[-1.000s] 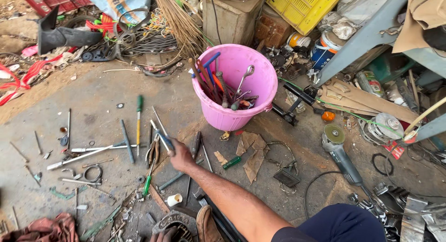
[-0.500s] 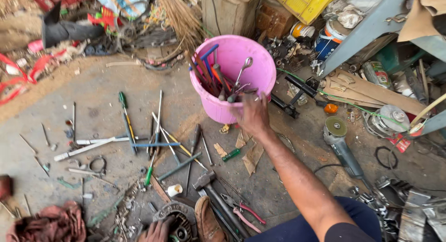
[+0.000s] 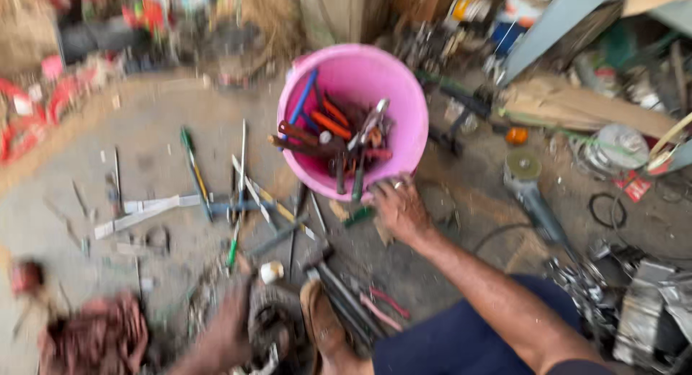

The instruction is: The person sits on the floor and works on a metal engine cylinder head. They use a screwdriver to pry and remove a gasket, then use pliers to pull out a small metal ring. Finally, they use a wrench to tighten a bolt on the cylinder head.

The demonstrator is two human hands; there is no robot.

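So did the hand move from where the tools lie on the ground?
Yes. The right hand left the tools on the floor and went across to the pink bucket, now resting by its lower rim.

We are seeing an angle grinder (image 3: 530, 191) lying on the concrete floor (image 3: 155, 101) to the right, its cable trailing nearer. Far right, a sheet of cardboard (image 3: 577, 105) is resting beside a grey metal frame (image 3: 548, 25). Left of centre, a green-handled screwdriver (image 3: 193, 162) and a flat metal strip (image 3: 148, 211) are lying among scattered tools. A reddish rag (image 3: 97, 339) is sitting near left, and red scraps (image 3: 40, 105) are littering the far left.
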